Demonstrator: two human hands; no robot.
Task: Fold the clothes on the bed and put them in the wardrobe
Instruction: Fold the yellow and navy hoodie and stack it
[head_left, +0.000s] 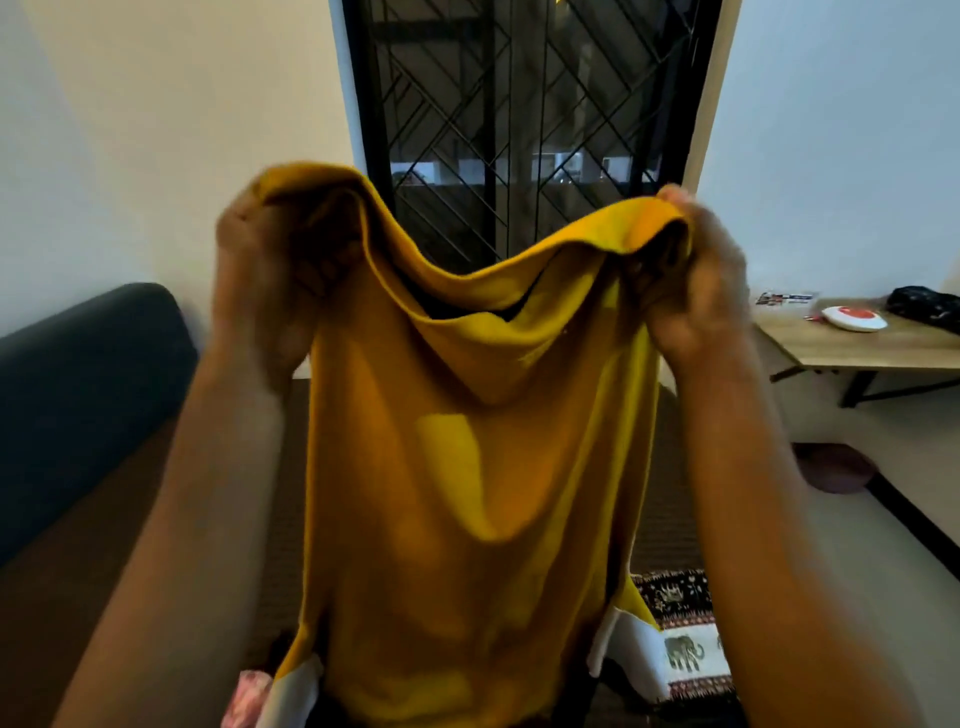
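Both hands are raised in front of the camera, holding a yellow top (467, 467) up by its upper edge. The left hand (260, 270) has its fingers curled round the left corner of the cloth, and the right hand (696, 280) grasps the right corner the same way — both are blurred, so how each finger lies cannot be told. Between the hands the upper edge sags in a curve, and a dark gap shows there where the cloth opens. The top hangs straight down from the hands, with soft folds across its middle. At the bottom, white pieces of the garment show at its left and right sides.

Below it lies the bed (130, 545), a brown surface, with a dark headboard (83, 395) along the left. On the bed to the lower right, just beside the hanging top, is an elephant-print cloth (685, 639), dark with a pale band. A pink patterned cloth (244, 696) shows at the bottom left, partly hidden behind the top.

Behind the top stands a window (524, 104) with a black metal grille. To the right, a wooden counter (852, 348) is fixed against the wall — on it sit a white round thing with a red centre (854, 318), a dark bag (927, 306) at the far right, and some small printed items too small to tell. A dull purple round object (836, 467) lies on the floor under the counter.
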